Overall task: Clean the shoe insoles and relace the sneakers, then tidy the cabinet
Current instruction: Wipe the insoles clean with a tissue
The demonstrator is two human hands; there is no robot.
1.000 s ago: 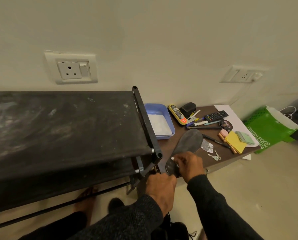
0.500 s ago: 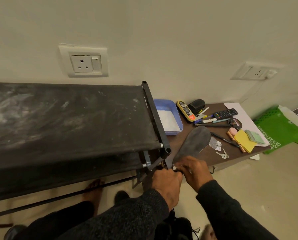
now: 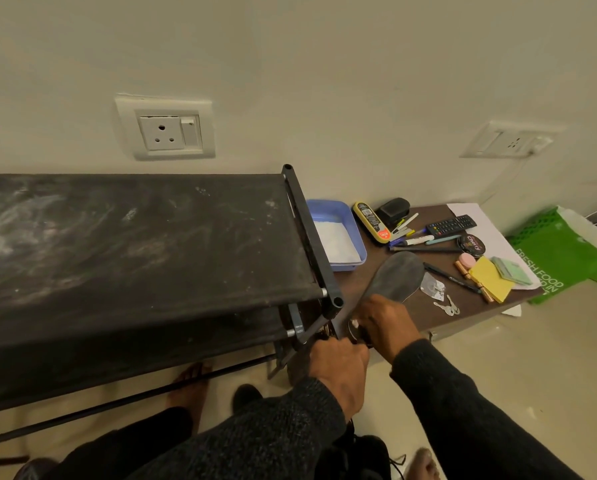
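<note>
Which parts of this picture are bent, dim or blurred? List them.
Head view: wide-angle lens bows the wall socket and shoe rack; light is warm and dim; left hand and right hand on the insole look soft; bottom edge lies in shadow.

Person seen from above, wearing dark charcoal knit sweater; long sleeves, flecked weave, reaching to wrists. Left hand (image 3: 338,370) and right hand (image 3: 383,323) bare, no rings or watch visible. Dark trousers. Bare feet on floor.
</note>
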